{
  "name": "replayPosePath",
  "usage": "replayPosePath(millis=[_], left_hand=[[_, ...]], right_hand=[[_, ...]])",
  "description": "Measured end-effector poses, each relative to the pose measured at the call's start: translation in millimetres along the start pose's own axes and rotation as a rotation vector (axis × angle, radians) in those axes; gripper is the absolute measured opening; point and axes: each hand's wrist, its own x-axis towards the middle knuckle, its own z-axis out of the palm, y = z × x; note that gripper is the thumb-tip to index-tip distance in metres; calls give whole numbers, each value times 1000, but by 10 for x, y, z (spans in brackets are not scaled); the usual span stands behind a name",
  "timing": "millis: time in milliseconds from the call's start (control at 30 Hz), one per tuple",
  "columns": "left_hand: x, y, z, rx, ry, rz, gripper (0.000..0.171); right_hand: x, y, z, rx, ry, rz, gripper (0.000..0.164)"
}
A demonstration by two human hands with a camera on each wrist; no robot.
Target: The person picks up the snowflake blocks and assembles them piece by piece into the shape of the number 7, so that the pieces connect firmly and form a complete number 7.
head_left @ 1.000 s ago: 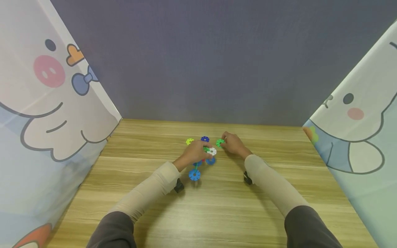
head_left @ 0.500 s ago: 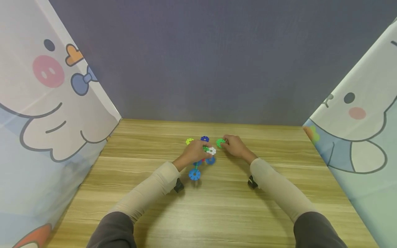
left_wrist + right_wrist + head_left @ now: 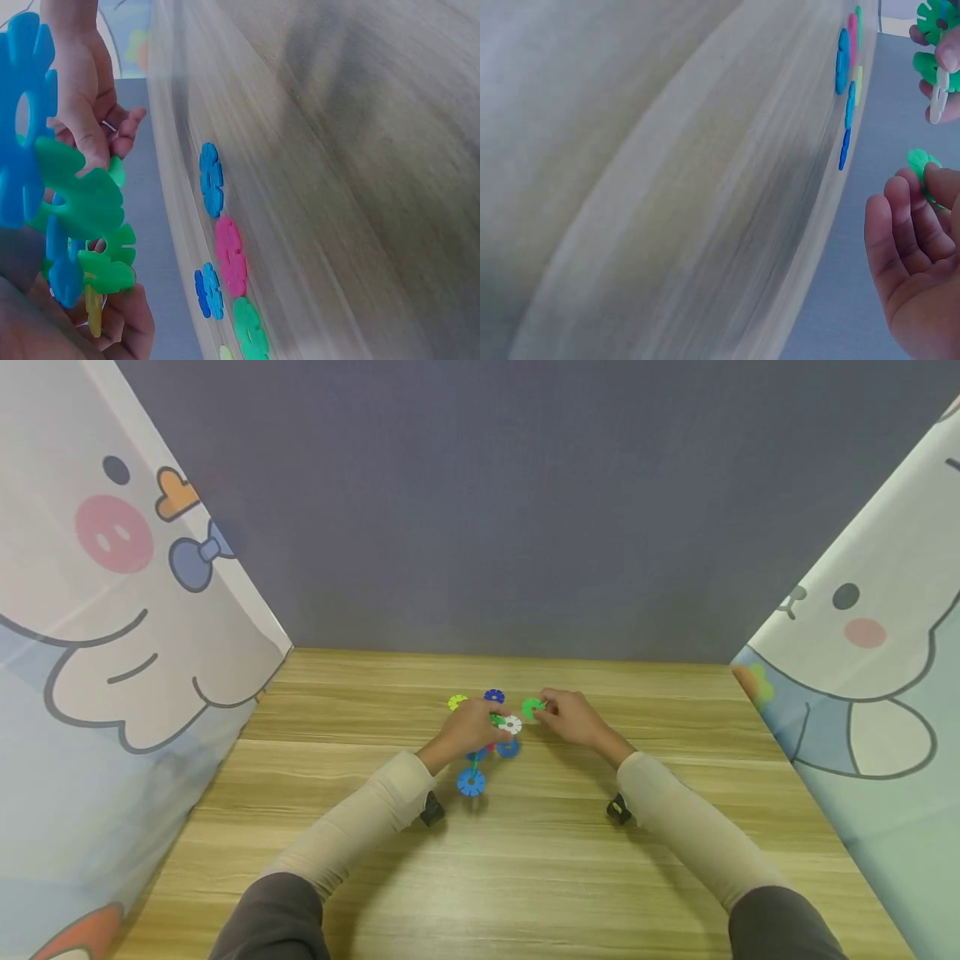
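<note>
The wood-grain bench carries everything; 12 o'clock is its far edge in the head view. The left hand grips a chain of linked snowflake discs, and at its 3 o'clock the right hand pinches a single green disc between thumb and fingers. That disc is apart from the chain's white disc, at its 2 o'clock. Meeting it out of line could make the pinched disc skid away; a hard push might twist the chain's light-blue end disc, jutting towards 6 o'clock, and loosen a joint.

Around the left hand lie loose discs: a yellow disc at 11 o'clock, a dark-blue disc at 1, a lower light-blue disc at 4, and a pink disc at 5, mostly hidden because that hand blocks the head view
</note>
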Motion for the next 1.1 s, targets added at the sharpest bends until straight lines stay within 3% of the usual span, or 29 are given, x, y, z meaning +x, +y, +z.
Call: replayPosePath(millis=[367, 733, 1100], left_hand=[[-3, -5, -22, 10, 18, 0, 49], [-12, 6, -15, -1, 20, 20, 50], [-38, 64, -36, 15, 14, 25, 40]], right_hand=[[-99, -57, 52, -19, 17, -83, 4], [-148, -93, 83, -6, 9, -90, 6], [-175, -113, 158, -21, 57, -153, 7]])
